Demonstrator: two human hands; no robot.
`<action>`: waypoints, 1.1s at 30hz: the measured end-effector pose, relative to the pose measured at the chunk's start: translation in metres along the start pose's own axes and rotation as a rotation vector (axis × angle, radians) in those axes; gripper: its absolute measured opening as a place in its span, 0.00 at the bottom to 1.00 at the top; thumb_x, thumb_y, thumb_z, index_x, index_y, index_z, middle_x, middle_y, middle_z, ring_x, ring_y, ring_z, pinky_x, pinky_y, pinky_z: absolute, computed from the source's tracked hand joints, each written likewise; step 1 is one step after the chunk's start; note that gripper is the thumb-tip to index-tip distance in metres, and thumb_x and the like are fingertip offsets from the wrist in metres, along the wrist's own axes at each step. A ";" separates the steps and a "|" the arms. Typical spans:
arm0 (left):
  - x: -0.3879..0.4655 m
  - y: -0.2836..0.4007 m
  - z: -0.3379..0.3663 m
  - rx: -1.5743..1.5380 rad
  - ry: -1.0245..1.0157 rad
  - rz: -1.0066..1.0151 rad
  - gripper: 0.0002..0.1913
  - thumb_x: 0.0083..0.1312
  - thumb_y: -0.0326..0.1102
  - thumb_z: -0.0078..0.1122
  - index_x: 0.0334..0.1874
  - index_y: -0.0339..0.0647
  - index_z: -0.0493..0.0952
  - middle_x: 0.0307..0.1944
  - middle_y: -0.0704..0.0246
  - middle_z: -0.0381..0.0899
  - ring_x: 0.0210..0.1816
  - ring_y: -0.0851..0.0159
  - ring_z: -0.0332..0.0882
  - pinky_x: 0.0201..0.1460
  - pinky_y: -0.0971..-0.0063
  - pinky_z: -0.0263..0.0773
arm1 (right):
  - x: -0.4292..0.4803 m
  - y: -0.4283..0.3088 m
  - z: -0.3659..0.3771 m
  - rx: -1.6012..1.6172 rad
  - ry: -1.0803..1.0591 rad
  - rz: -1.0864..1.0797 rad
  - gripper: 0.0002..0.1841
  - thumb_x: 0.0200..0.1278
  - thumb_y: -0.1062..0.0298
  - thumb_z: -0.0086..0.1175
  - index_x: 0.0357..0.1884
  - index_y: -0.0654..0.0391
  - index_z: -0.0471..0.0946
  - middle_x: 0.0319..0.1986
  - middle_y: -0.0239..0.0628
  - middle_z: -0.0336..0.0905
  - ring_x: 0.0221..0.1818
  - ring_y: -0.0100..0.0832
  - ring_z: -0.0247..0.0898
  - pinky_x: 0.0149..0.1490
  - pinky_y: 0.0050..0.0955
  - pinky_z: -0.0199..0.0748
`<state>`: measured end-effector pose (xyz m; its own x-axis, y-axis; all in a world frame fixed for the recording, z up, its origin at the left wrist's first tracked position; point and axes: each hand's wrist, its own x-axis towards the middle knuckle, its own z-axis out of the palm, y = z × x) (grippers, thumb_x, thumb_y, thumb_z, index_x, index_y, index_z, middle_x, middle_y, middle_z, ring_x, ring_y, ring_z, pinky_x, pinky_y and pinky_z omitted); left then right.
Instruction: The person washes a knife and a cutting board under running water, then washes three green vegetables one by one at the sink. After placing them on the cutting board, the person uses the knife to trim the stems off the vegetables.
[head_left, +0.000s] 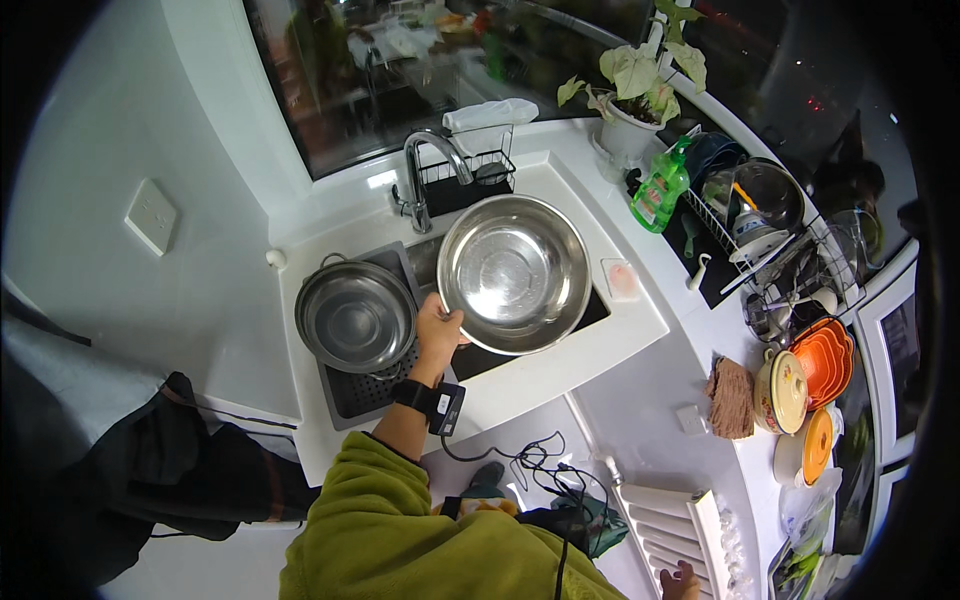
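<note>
With its thumb over the rim, my left hand (439, 330) grips a shiny stainless steel basin (514, 274) at its lower left edge. The basin is over the sink, below the curved chrome faucet (435, 150). Left of it, a steel pot with loop handles (354, 316) rests on a grey perforated drain tray (360, 405). Down at the lower right, away from the sink, my right hand (680, 581) is in front of a white radiator (667, 525); its fingers look apart and no object shows in it.
Green dish soap bottle (661, 187), potted plant (637, 97) and loaded dish rack (750, 217) line the right counter, with a brown cloth (730, 397), lidded enamel pot (781, 391) and orange baskets (823, 361) nearer. A black cable (540, 457) hangs from the left wrist device.
</note>
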<state>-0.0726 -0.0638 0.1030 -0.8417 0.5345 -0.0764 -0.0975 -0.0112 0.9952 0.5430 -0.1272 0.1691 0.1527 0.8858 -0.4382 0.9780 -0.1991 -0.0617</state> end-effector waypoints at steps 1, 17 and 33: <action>-0.002 -0.004 0.001 -0.188 -0.027 -0.141 0.05 0.57 0.19 0.52 0.30 0.35 0.67 0.30 0.65 0.73 0.26 0.68 0.77 0.20 0.69 0.80 | 0.001 -0.003 -0.001 -0.012 -0.033 0.019 0.30 0.54 0.49 0.58 0.57 0.53 0.70 0.43 0.47 0.78 0.47 0.45 0.74 0.51 0.42 0.71; -0.101 0.034 -0.035 -0.364 -0.157 -0.236 0.06 0.63 0.27 0.55 0.37 0.41 0.66 0.35 0.68 0.73 0.29 0.69 0.78 0.31 0.71 0.82 | 0.029 -0.264 -0.069 0.120 0.032 -0.916 0.24 0.57 0.61 0.57 0.54 0.59 0.69 0.46 0.53 0.73 0.47 0.54 0.70 0.50 0.42 0.69; -0.186 0.065 0.091 -0.142 -0.753 -0.257 0.08 0.65 0.28 0.51 0.45 0.42 0.66 0.36 0.71 0.75 0.32 0.73 0.79 0.25 0.81 0.77 | -0.008 -0.126 -0.066 0.712 0.195 -0.623 0.28 0.69 0.48 0.41 0.61 0.60 0.60 0.49 0.59 0.71 0.48 0.50 0.73 0.51 0.43 0.71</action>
<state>0.1254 -0.0870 0.1873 -0.2049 0.9602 -0.1897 -0.3490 0.1094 0.9307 0.4284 -0.0818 0.2398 -0.2810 0.9597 0.0099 0.5858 0.1796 -0.7903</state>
